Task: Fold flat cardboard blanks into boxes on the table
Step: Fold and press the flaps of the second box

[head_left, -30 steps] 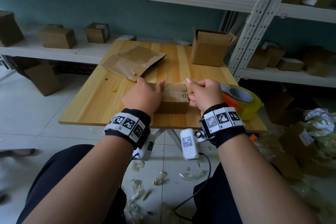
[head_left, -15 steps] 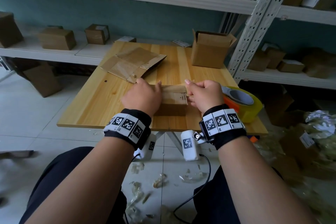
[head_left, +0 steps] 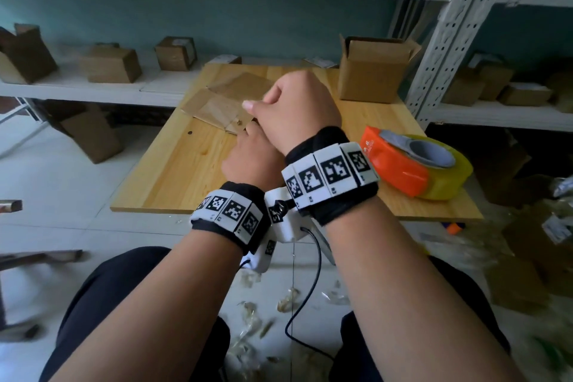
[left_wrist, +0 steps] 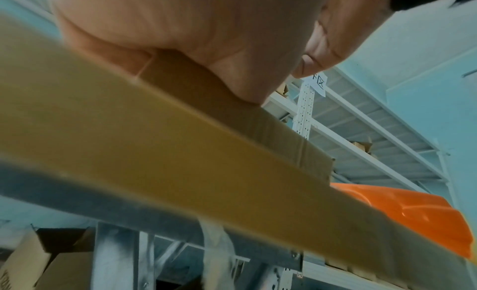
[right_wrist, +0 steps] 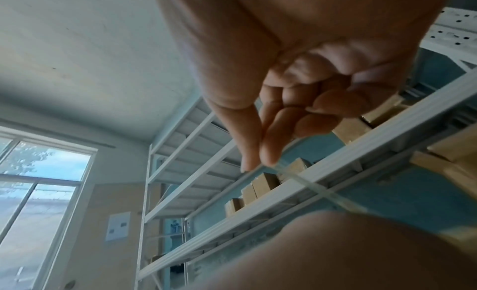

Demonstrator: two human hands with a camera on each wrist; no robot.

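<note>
A small brown box (left_wrist: pixel 232 111) sits near the front edge of the wooden table (head_left: pixel 173 177). In the head view my arms hide it. My left hand (head_left: pixel 251 158) lies over the box and holds it down, palm on its top. My right hand (head_left: pixel 297 105) is raised above the left one. Its thumb and forefinger pinch a strip of clear tape (right_wrist: pixel 309 184), which runs taut down towards the box. A pile of flat cardboard blanks (head_left: pixel 217 102) lies further back on the table.
An orange and yellow tape dispenser (head_left: pixel 415 164) sits on the table's right front corner. An open box (head_left: pixel 372 71) stands at the back right. White shelving (head_left: pixel 449 40) with boxes surrounds the table. Scraps litter the floor.
My right hand has left the box's right end and risen up and to the left, drawing a clear tape strip with it. The left hand stays on the box.
</note>
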